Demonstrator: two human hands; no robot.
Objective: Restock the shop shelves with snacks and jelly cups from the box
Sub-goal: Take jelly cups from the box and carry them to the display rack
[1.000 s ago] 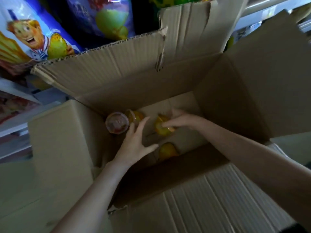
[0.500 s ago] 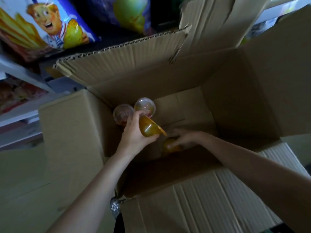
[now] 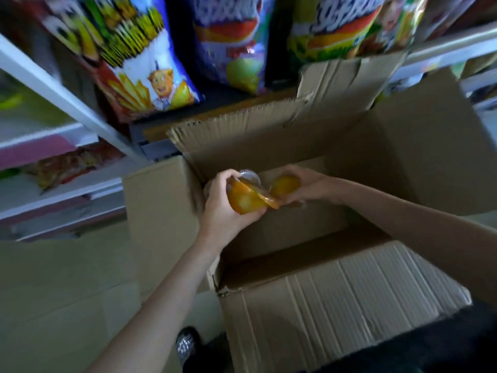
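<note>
An open cardboard box (image 3: 349, 305) fills the middle of the view, its flaps spread outward. Inside it, my left hand (image 3: 223, 211) grips an orange jelly cup (image 3: 246, 197) tilted on its side, its foil lid facing right. Just to the right, my right hand (image 3: 309, 187) holds a second orange jelly cup (image 3: 286, 184), the two cups nearly touching. A clear-lidded cup (image 3: 250, 175) peeks out behind my left hand. The rest of the box floor is dark.
White shop shelves (image 3: 67, 98) rise behind and left of the box. Large snack bags (image 3: 145, 68) stand on the upper shelf; smaller packets (image 3: 70, 165) lie lower left. A shoe (image 3: 185, 345) shows beside the box's near flap on pale floor.
Both hands have lifted from the box floor, each with an orange jelly cup, and come together. The view has tilted up, showing more of the shelves.
</note>
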